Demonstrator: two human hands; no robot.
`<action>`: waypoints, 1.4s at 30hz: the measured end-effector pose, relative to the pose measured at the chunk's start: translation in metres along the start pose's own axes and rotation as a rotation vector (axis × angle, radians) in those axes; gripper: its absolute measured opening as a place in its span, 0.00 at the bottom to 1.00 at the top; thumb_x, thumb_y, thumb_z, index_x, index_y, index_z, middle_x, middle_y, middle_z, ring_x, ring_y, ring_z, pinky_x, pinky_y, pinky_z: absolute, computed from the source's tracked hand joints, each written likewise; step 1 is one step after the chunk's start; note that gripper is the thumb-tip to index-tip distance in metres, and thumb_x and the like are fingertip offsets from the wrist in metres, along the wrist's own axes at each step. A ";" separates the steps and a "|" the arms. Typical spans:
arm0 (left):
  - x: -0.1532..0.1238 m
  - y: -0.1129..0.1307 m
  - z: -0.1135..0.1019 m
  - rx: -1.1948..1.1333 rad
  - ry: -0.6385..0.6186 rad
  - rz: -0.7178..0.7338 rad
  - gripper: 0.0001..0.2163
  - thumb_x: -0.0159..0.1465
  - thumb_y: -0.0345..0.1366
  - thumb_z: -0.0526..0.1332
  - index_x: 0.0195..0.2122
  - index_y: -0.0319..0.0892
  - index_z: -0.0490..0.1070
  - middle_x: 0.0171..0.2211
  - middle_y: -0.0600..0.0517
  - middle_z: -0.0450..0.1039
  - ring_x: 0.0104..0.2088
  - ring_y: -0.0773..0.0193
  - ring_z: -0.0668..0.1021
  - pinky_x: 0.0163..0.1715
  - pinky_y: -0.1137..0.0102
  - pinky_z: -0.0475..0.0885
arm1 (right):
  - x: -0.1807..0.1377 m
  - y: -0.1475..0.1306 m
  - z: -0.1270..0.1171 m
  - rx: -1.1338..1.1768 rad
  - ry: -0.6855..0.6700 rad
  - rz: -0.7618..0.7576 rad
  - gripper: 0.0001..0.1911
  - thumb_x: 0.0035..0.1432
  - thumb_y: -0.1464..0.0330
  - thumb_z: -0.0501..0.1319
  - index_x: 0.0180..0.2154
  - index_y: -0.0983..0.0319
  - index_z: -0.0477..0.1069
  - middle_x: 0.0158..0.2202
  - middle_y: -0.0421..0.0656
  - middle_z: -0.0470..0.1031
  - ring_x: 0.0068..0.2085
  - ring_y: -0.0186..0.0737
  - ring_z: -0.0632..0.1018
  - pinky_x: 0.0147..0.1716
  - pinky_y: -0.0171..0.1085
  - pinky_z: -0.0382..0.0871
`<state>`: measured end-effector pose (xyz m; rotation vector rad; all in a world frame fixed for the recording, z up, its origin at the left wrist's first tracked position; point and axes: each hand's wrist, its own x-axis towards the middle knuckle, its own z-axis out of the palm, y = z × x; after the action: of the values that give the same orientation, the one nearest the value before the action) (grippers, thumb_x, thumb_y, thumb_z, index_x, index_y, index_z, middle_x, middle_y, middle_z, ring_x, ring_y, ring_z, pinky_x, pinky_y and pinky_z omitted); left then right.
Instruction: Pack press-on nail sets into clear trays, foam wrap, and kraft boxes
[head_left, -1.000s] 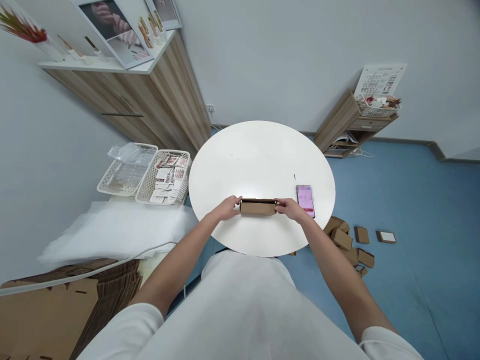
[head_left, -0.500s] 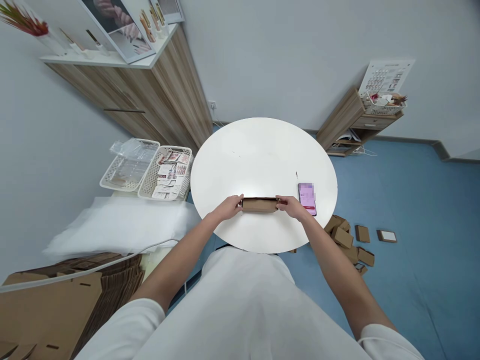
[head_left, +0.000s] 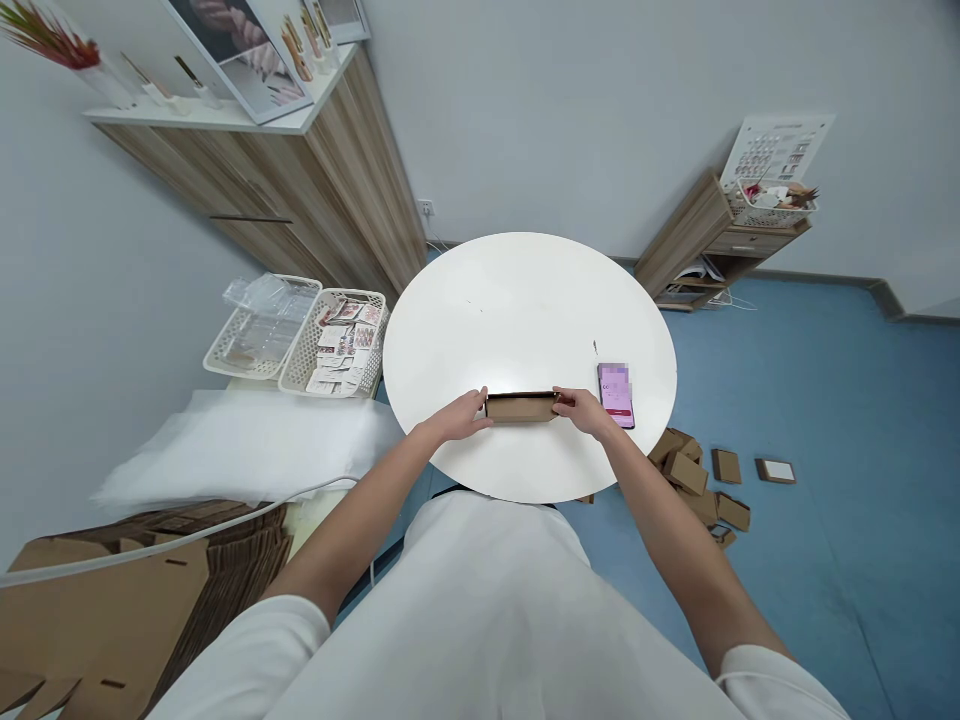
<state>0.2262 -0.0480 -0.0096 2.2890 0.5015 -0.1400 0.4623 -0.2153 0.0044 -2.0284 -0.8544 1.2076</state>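
Observation:
A small brown cardboard box (head_left: 521, 408) rests on the round white table (head_left: 517, 310), close to its near edge. Its long side faces me and a dark gap runs along the top edge. My left hand (head_left: 461, 415) grips the left end, thumb and fingers at the corners. At the opposite end my right hand (head_left: 581, 410) pinches the box between thumb and fingers. The box's far side and underside are hidden. Just right of my right hand lies a phone (head_left: 616, 396) with a lit purple screen.
Left of the table stand two white baskets, one with printed packets (head_left: 345, 340), one with clear plastic bags (head_left: 266, 320). White sheets (head_left: 255, 440) and stacked flat cardboard (head_left: 97, 620) are nearer me. Folded boxes (head_left: 686, 470) lie on the blue floor at right.
My left hand's fingers have shifted slightly at the box's left end. The box and my right hand stay in almost the same place; the whole view has moved a little.

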 end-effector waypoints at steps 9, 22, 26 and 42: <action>0.001 0.001 0.006 0.112 0.076 -0.012 0.18 0.60 0.39 0.54 0.51 0.42 0.59 0.36 0.47 0.66 0.37 0.60 0.71 0.38 0.67 0.65 | 0.000 0.003 0.002 -0.034 0.004 -0.031 0.25 0.50 0.67 0.58 0.52 0.60 0.64 0.39 0.43 0.74 0.39 0.37 0.72 0.38 0.35 0.63; 0.005 -0.004 0.003 -0.127 0.106 -0.086 0.22 0.55 0.40 0.57 0.52 0.43 0.62 0.35 0.51 0.71 0.32 0.65 0.73 0.34 0.70 0.67 | -0.007 0.001 -0.009 -0.295 -0.074 -0.224 0.23 0.56 0.68 0.53 0.54 0.54 0.59 0.41 0.42 0.72 0.33 0.35 0.73 0.36 0.36 0.66; 0.006 -0.002 0.002 -0.146 0.113 -0.083 0.22 0.56 0.40 0.57 0.52 0.43 0.62 0.35 0.51 0.71 0.32 0.64 0.73 0.34 0.70 0.67 | -0.009 -0.002 -0.011 -0.361 -0.074 -0.259 0.24 0.55 0.69 0.54 0.55 0.54 0.59 0.45 0.44 0.71 0.39 0.38 0.73 0.41 0.38 0.65; 0.005 0.000 -0.001 -0.582 0.080 -0.385 0.27 0.58 0.49 0.50 0.57 0.42 0.55 0.43 0.46 0.71 0.36 0.63 0.76 0.36 0.69 0.67 | -0.012 0.000 0.004 0.126 0.015 0.014 0.26 0.57 0.54 0.47 0.54 0.59 0.59 0.52 0.46 0.65 0.36 0.36 0.76 0.36 0.35 0.69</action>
<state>0.2305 -0.0453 -0.0101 1.6198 0.8932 -0.0767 0.4543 -0.2239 0.0094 -1.9430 -0.7399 1.2211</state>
